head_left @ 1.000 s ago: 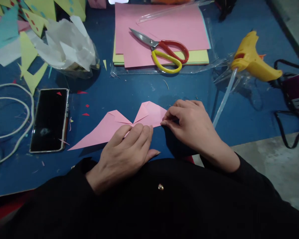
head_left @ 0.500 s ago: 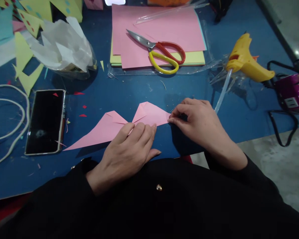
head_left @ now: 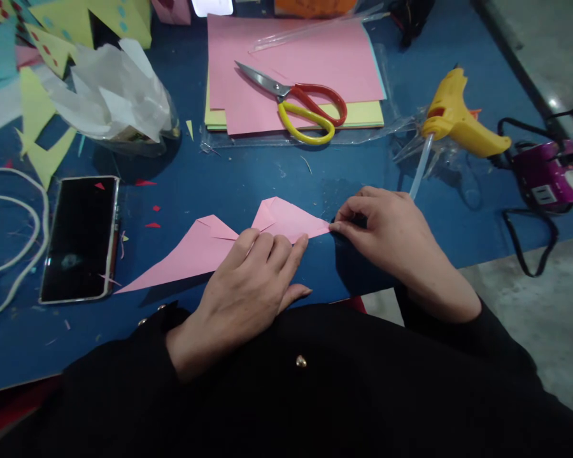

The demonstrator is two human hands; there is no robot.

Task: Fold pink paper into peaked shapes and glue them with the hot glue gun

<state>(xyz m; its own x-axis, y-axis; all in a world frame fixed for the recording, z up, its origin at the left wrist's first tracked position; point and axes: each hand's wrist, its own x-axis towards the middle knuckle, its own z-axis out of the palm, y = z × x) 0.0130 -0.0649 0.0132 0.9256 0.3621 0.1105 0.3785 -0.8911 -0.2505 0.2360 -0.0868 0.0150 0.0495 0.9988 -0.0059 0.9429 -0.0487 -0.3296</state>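
Note:
A folded pink paper point(head_left: 186, 252) lies near the table's front edge, with two raised peaks and a long point running to the left. My left hand point(head_left: 251, 289) rests palm down over its middle, fingers laid flat on the paper and thumb apart. That hand hides the lower centre of the paper. At the paper's right tip, my right hand point(head_left: 382, 232) pinches the narrow end between thumb and forefinger.
Scissors point(head_left: 286, 92) lie on stacked coloured sheets point(head_left: 315, 51). A yellow glue gun point(head_left: 458, 121) sits at right, near a purple device point(head_left: 544, 172). At left are a phone point(head_left: 79, 238), a white cable point(head_left: 41, 222), paper scraps and a bag of paper point(head_left: 124, 95).
My right thumb and forefinger have slid slightly outward to the very tip of the pink paper. My left hand stays over the middle. The whole view has shifted slightly.

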